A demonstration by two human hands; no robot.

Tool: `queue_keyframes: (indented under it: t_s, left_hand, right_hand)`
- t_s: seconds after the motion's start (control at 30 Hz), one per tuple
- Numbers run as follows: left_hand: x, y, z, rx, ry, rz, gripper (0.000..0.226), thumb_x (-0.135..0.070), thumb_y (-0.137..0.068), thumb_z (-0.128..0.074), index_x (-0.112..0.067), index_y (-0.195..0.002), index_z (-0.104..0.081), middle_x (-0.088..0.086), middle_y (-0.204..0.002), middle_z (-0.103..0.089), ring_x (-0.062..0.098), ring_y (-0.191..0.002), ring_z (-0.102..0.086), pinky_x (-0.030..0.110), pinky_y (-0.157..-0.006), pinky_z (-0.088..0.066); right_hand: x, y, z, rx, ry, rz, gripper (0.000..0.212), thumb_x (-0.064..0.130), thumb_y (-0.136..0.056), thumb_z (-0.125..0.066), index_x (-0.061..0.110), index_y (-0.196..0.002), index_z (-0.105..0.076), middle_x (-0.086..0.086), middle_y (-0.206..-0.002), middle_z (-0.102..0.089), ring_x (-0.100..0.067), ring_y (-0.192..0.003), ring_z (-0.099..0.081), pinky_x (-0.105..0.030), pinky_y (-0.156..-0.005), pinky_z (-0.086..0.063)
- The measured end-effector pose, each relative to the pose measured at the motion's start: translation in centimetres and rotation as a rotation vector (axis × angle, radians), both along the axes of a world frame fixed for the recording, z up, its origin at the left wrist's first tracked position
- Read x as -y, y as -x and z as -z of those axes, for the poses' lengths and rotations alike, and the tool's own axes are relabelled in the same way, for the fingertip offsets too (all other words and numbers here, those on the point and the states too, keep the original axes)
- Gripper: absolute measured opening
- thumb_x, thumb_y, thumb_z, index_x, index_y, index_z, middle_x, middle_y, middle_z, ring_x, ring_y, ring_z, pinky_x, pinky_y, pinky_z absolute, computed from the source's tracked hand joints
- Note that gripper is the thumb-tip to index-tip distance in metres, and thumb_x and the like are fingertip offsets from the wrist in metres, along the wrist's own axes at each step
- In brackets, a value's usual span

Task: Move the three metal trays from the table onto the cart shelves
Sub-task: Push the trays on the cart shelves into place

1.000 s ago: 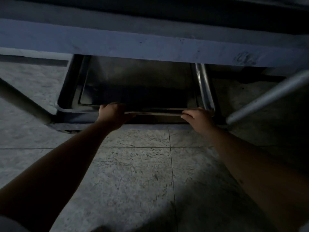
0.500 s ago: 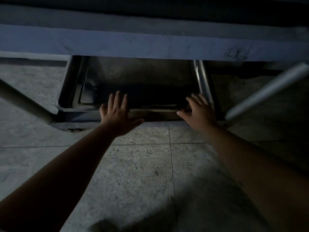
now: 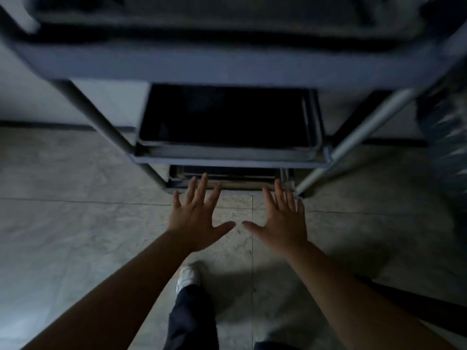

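A dim, motion-blurred look down the front of a three-tier cart (image 3: 227,69), whose top shelf is smeared and cut off by the upper edge, so what lies on it cannot be made out. On the middle shelf (image 3: 227,157) sits a rectangular metal tray (image 3: 222,117) with rounded corners, its inside lost in shadow. Only the near rim of a second tray (image 3: 227,176) shows on the bottom shelf, the rest hidden beneath the shelf above. Round grey tube legs (image 3: 111,127) slant down to the floor at left and right.

The left hand (image 3: 195,221) and right hand (image 3: 281,223) are spread flat, palms down, fingers (image 3: 202,188) splayed wide and holding nothing; their tips overlap the low tray's near edge in the picture, but whether they touch it cannot be told. Both bare forearms run off the lower edge.

The floor (image 3: 75,223) is pale speckled stone tile with thin dark joints. A white shoe (image 3: 187,276) and dark trouser leg (image 3: 192,319) show between the arms. A blurred object at far right is unreadable.
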State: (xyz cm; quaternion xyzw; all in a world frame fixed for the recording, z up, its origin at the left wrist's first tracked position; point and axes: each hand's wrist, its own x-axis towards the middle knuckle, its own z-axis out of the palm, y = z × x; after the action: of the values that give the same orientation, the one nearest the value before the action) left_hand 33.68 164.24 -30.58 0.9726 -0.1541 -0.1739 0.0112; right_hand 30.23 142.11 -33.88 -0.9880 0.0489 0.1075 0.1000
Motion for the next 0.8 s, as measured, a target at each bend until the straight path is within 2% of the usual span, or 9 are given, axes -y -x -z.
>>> queue_keyframes:
  t_s: [0.17,0.23,0.37,0.5,0.8]
  left_hand:
    - [0.2,3.8,-20.6,0.143,-0.024,-0.038,0.104,-0.092,-0.068,-0.007,-0.036,-0.150,0.023,0.003,-0.158,0.032,0.029,-0.147,0.025,0.063,-0.118,-0.003]
    - [0.1,5.4,-27.5,0.211,-0.013,-0.066,0.105,-0.092,-0.070,-0.013,-0.036,-0.153,0.018,0.003,-0.161,0.027,0.028,-0.149,0.022,0.062,-0.119,-0.004]
    - [-0.7,7.9,-38.3,0.405,0.064,-0.045,0.105,-0.094,-0.067,-0.004,-0.037,-0.153,0.012,0.003,-0.165,0.018,0.028,-0.151,0.014,0.061,-0.119,-0.008]
    - [-2.1,9.3,-44.7,0.543,0.140,-0.030,0.103,-0.094,-0.070,-0.007,-0.037,-0.155,0.007,0.005,-0.166,0.011,0.028,-0.151,0.012,0.061,-0.118,-0.011]
    - [-4.8,10.0,-52.6,0.735,0.190,0.055,0.103,-0.092,-0.074,-0.019,-0.033,-0.156,0.003,0.008,-0.166,0.009,0.033,-0.151,0.010,0.065,-0.117,-0.009]
  right_hand:
    - [-0.7,2.4,-20.1,0.109,-0.008,-0.048,0.110,0.099,-0.061,-0.011,0.036,-0.148,0.013,0.005,-0.153,0.032,-0.019,-0.142,0.028,-0.054,-0.113,0.005]
    - [-0.7,3.5,-27.4,0.172,0.001,-0.076,0.112,0.100,-0.058,-0.010,0.036,-0.148,0.008,0.005,-0.156,0.025,-0.019,-0.143,0.023,-0.053,-0.111,0.006]
    - [-0.4,5.9,-38.4,0.369,0.011,-0.100,0.109,0.098,-0.062,-0.018,0.034,-0.149,0.002,0.001,-0.162,0.008,-0.022,-0.146,0.010,-0.058,-0.113,-0.007]
    - [-0.3,8.3,-44.8,0.451,0.058,-0.104,0.110,0.098,-0.061,-0.019,0.036,-0.148,0.006,0.004,-0.160,0.018,-0.019,-0.145,0.018,-0.057,-0.113,-0.001]
    - [-2.5,9.8,-54.1,0.616,0.134,-0.066,0.111,0.094,-0.064,-0.025,0.033,-0.149,0.010,0.001,-0.156,0.030,-0.023,-0.145,0.020,-0.058,-0.113,0.001]
